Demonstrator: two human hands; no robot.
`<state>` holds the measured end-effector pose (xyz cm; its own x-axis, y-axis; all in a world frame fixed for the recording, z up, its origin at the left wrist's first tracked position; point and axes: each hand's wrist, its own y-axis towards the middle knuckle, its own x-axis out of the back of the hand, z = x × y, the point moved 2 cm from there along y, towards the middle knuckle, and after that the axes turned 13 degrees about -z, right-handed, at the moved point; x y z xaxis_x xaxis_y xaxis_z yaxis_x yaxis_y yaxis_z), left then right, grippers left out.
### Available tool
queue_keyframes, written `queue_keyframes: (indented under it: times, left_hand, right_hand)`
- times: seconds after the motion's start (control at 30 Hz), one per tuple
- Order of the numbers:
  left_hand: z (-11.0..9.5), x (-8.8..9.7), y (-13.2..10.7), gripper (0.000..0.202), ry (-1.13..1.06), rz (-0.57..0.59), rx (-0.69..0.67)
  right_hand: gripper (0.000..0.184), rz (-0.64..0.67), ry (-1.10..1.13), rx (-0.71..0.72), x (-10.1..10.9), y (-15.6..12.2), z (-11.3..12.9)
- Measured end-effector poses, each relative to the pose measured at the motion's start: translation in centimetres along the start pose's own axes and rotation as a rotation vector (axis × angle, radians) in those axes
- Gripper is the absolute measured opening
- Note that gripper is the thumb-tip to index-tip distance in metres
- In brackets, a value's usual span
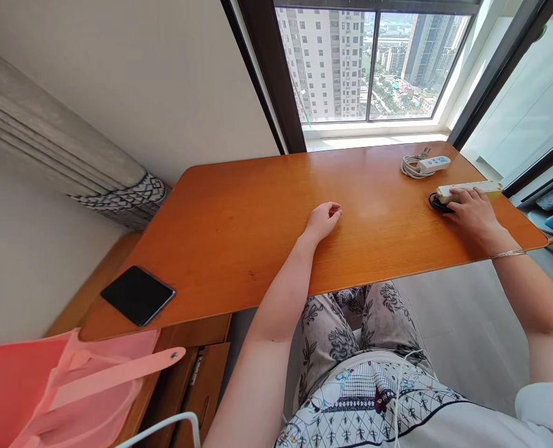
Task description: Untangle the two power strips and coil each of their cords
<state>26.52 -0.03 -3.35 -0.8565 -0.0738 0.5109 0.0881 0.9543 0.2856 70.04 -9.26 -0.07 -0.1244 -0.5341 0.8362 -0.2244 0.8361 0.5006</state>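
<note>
My right hand (472, 211) lies on the near end of a cream power strip (479, 187) at the right of the wooden table (239, 230), fingers curled over it beside its coiled black cord (438, 203). My left hand (324, 219) rests on the table's middle, fingers loosely curled, holding nothing. A second, white power strip (433, 163) with a coiled white cord (411, 167) lies farther back, near the window.
A black phone (137, 295) lies at the table's near left corner. A pink bag (61, 386) sits lower left over a wooden drawer unit (197, 379). A grey curtain (66, 162) hangs at left; the window (370, 62) is behind the table.
</note>
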Motion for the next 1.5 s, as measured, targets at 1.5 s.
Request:
queue_keyframes:
  times: [1.5]
  left_hand:
    - [-0.1, -0.2, -0.3, 0.023, 0.213, 0.079, -0.122]
  right_hand:
    - [0.064, -0.249, 0.247, -0.387, -0.4, -2.0, 0.9]
